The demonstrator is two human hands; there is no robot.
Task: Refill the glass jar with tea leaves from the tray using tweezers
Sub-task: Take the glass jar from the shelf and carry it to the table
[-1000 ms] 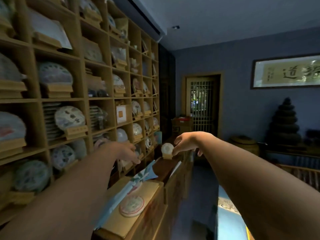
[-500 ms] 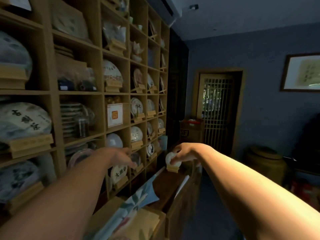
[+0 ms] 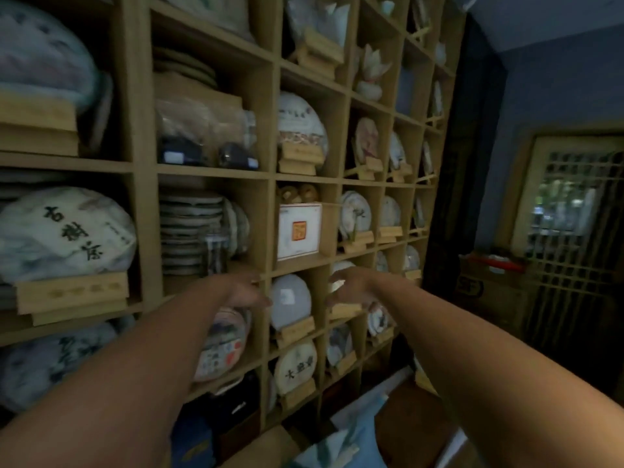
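A glass jar with dark tea leaves inside stands on a wooden shelf, in front of a stack of flat tea cakes. My left hand reaches toward the shelf just below and right of the jar, fingers apart, holding nothing. My right hand is stretched out further right with its fingers spread, in front of a cubby with a round white tea cake, and is empty too. No tray or tweezers are in view.
The shelf wall is full of wrapped round tea cakes on wooden stands. A white box with a red seal sits above my hands. A wooden counter with blue paper lies below. A cardboard box and lattice door are right.
The view has turned left and closer to the shelf. My right hand left the small white cake on the counter and rose to the shelf. My left hand moved nearer the jar's cubby.
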